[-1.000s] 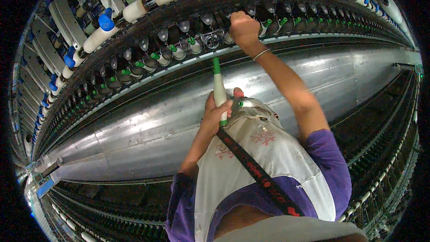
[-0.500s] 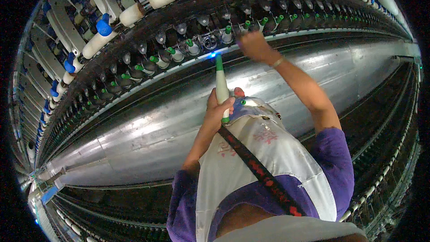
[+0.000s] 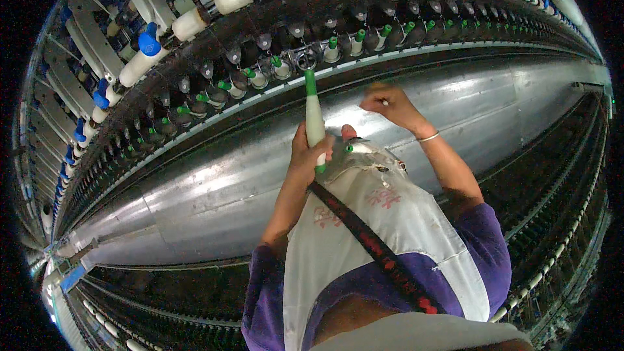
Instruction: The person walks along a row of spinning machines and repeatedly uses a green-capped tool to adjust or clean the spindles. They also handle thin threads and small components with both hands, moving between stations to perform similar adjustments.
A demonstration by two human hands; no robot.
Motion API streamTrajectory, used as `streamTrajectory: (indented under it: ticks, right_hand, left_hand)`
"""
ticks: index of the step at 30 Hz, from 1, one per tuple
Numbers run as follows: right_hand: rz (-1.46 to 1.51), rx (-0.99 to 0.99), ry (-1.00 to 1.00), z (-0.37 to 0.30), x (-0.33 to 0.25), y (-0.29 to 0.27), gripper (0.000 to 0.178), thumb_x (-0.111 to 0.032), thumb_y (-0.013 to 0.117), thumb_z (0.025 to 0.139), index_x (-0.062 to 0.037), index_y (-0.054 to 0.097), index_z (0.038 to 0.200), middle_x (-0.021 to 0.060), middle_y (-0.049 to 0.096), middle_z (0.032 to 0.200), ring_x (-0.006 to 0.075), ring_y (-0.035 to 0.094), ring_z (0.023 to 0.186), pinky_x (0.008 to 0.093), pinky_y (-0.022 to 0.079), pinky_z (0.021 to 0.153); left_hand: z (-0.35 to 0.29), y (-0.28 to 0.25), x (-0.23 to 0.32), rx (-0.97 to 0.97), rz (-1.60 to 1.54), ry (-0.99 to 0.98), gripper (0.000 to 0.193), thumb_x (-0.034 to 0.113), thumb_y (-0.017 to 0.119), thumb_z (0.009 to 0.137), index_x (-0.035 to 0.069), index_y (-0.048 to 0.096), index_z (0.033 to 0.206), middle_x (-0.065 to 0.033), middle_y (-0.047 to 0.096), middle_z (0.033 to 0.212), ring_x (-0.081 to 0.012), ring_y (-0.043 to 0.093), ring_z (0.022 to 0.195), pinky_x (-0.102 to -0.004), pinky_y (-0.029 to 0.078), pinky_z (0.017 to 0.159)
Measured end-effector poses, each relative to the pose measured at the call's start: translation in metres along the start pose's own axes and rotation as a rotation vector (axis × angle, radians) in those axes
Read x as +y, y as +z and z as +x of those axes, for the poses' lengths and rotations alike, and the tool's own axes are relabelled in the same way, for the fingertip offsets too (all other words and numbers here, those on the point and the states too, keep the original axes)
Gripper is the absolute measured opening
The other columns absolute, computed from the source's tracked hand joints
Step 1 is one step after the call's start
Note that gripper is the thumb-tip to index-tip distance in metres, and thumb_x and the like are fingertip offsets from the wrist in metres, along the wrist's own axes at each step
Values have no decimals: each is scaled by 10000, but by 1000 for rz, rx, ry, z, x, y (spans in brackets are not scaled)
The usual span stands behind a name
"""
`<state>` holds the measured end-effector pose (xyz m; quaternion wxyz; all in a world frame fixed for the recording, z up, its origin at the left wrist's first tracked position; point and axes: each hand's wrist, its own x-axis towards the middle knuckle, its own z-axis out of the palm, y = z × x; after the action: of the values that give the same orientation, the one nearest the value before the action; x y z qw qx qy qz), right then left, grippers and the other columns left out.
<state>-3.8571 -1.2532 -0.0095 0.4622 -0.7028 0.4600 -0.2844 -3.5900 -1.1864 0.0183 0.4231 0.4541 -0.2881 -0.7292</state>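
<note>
Two spindle rows (image 3: 333,44) flank a shiny floor (image 3: 214,182) beneath left fingers (image 3: 324,145) clamped on a bobbin (image 3: 314,120), right fingers (image 3: 376,95) curled together.

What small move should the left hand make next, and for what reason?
Perhaps move the white yarn bobbin slightly toward the metal ring ahead: the left hand grips the bobbin, its green tip points there, and that ring shows no bobbin, unlike those beside it.

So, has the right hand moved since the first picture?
Yes: the right hand has moved back, away from the row of green-tipped bobbins.
</note>
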Motion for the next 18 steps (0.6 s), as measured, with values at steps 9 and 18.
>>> streamTrajectory:
  ticks: [9,18]
  right_hand:
    - [-175,408,-294,22,-96,47,104,-29,721,768,-43,723,871,75,653,900,175,630,813,282,507,684]
    - [1248,-101,116,21,-72,60,516,-160,613,914,-8,406,1362,153,625,1171,241,596,1070,359,461,951]
  left_hand:
    - [3,4,16,45,132,105,391,123,649,856,46,478,1199,-40,583,840,-110,563,656,-244,470,562]
    - [-6,1,24,-151,683,273,391,207,744,761,20,615,1079,-56,656,857,-155,611,656,-279,505,611]
